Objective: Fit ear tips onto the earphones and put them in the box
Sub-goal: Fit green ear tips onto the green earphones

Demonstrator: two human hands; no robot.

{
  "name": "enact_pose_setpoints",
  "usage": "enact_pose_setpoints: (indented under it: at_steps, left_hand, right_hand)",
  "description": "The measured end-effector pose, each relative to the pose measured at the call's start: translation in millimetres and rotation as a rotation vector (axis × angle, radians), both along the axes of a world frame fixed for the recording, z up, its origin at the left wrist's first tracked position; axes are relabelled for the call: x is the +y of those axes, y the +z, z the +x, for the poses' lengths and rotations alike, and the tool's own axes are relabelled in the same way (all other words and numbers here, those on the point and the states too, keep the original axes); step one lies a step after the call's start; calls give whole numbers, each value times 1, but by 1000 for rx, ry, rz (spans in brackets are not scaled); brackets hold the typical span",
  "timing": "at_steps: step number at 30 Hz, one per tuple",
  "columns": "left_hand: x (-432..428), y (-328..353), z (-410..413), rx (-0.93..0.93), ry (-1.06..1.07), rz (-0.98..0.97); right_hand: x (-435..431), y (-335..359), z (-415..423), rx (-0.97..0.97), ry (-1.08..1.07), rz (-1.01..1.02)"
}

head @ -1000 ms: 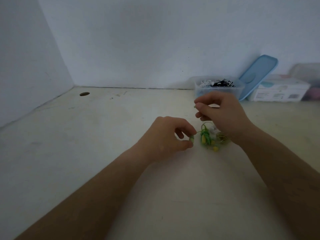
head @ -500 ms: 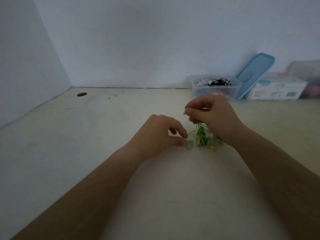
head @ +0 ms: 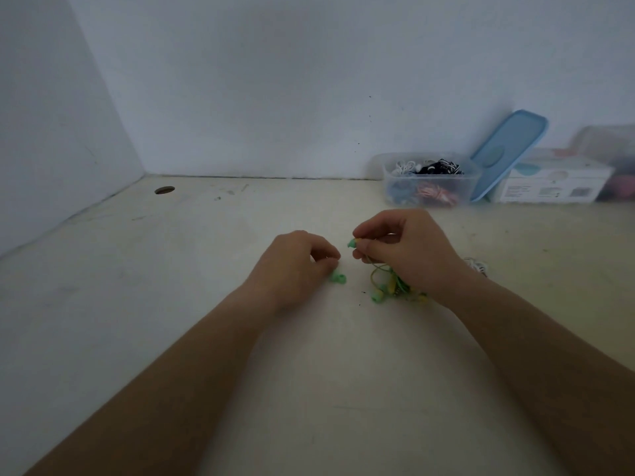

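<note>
The pale table (head: pixel 171 304) bears earphones (head: pixel 395 286), a clear box (head: pixel 429 183).

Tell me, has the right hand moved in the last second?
Yes. The right hand, pinching an earphone, has dropped toward the person and slightly left: before, it overlapped the front of the box; now it sits clear below it.

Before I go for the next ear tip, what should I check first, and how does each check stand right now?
1. Earbud pinched in right hand: ok.
2. Green tip fully seated on that earbud: cannot tell.
3. Loose ear tip at the left hand fingers, actually gripped: cannot tell.
4. Second ear tip within reach on the table beside the cable bundle: ok.
5. Clear box open, blue lid off and leaning behind it: ok.
</note>
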State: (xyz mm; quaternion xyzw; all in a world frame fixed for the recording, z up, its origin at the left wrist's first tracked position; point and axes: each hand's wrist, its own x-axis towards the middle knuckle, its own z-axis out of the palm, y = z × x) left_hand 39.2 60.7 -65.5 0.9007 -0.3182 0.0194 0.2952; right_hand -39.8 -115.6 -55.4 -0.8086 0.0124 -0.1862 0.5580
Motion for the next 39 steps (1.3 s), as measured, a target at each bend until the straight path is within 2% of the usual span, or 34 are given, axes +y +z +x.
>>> enact_pose_setpoints:
  at_steps: [14,21,29,34,39]
  left_hand:
    - [3,6,-4,88,18,-74]
    - [13,11,-1,217,94,-278]
    - [15,20,-9,542,45,-597]
    - [12,21,-11,705,5,-720]
    - [10,22,-16,785,-21,-788]
  right_hand:
    - [-1,1,-1,-1,-12,-64]
    - [-1,1,-1,0,-3,-113]
    - [-1,1,-1,-15,21,-136]
    - [0,1,-2,-22,41,-103]
    - [-1,1,-2,-45,73,-55]
